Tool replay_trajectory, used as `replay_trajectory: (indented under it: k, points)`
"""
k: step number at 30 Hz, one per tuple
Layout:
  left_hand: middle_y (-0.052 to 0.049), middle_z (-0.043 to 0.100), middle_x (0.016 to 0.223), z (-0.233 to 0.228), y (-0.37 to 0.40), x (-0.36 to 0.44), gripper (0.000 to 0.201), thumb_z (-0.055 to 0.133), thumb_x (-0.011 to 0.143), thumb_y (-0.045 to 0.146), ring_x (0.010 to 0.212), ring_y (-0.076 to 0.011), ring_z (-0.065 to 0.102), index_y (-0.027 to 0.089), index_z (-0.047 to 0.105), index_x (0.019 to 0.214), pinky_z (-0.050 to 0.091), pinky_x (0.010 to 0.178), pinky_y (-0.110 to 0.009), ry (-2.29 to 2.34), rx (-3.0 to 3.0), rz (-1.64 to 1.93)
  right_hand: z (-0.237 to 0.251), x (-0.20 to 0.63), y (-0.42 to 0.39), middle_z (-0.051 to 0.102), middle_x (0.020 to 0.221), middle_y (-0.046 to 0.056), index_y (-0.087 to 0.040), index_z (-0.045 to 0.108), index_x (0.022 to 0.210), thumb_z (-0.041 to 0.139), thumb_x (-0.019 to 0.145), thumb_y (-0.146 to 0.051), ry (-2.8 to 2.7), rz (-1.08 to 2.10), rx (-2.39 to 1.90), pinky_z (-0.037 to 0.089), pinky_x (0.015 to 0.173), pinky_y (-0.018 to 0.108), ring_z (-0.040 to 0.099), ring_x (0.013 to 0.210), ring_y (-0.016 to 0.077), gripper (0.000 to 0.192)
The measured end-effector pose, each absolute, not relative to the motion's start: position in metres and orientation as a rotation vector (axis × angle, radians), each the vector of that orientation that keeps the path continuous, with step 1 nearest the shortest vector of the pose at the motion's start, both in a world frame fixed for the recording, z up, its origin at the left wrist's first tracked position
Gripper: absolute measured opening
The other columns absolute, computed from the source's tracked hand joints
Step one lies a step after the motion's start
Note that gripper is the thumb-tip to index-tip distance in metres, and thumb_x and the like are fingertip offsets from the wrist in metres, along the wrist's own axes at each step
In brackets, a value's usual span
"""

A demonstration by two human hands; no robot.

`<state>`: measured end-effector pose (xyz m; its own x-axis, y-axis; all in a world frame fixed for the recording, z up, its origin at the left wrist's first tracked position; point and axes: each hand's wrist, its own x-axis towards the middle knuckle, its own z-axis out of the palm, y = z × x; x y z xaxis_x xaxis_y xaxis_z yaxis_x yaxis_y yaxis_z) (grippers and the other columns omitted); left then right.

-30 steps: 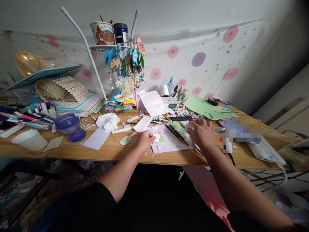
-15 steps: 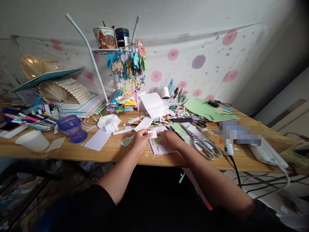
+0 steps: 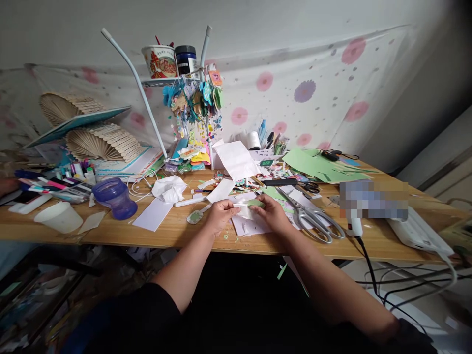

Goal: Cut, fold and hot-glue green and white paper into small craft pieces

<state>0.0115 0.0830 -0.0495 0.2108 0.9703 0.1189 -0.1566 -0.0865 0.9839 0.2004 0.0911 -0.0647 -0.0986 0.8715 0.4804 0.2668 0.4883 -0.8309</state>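
My left hand (image 3: 222, 216) pinches a small white piece of paper (image 3: 242, 210) between thumb and fingers. Just to its right, my right hand (image 3: 272, 213) is closed on a small green piece of paper (image 3: 253, 202), which meets the white one. Both hands are above the front of the table, over white sheets (image 3: 243, 229) with green scraps around them. Large silver scissors (image 3: 315, 221) lie right of my right hand. A flat, pale green cut-out shape (image 3: 194, 217) rests left of my left hand.
A purple jar (image 3: 117, 199), a white cup (image 3: 59, 217) and crumpled tissue (image 3: 169, 189) are to the left. Green sheets (image 3: 313, 163) lie at the back right. A white corded tool (image 3: 354, 225) stands on the right. A rack (image 3: 147, 110) with hanging trinkets rises behind.
My right hand has risen from the papers on the table and now holds the green piece against the white one. My left hand has moved slightly right.
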Motion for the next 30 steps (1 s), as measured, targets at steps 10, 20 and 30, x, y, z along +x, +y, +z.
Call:
replay_trajectory:
  k: [10, 20, 30]
  points:
    - [0.005, 0.043, 0.052, -0.056, 0.090, 0.009, 0.023, 0.065, 0.068, 0.031, 0.053, -0.0088, 0.038, 0.016, 0.051, 0.056, 0.030, 0.053, -0.022, 1.243, 1.641, 1.378, -0.056, 0.194, 0.081, 0.056, 0.082, 0.005, -0.026, 0.072, 0.076, 0.068, 0.077, -0.040, -1.828, 0.422, -0.803, 0.042, 0.077, 0.039, 0.053, 0.082, 0.0208, 0.015]
    - [0.003, 0.047, 0.054, -0.059, 0.090, 0.015, 0.019, 0.062, 0.066, 0.025, 0.053, -0.0101, 0.040, 0.016, 0.051, 0.053, 0.030, 0.052, -0.023, 1.078, 1.686, 1.197, -0.061, 0.185, 0.080, 0.058, 0.073, 0.004, -0.021, 0.061, 0.098, 0.065, 0.079, -0.038, -1.939, 0.180, -0.858, 0.044, 0.063, 0.033, 0.052, 0.069, 0.0192, 0.026]
    - [0.003, 0.046, 0.054, -0.051, 0.085, 0.010, 0.026, 0.068, 0.066, 0.031, 0.055, -0.0103, 0.040, 0.016, 0.054, 0.051, 0.030, 0.053, -0.023, 0.967, 1.826, 1.093, -0.055, 0.190, 0.077, 0.051, 0.083, 0.006, -0.022, 0.065, 0.078, 0.071, 0.067, -0.052, -1.960, 0.295, -0.867, 0.043, 0.070, 0.035, 0.051, 0.080, 0.0222, 0.033]
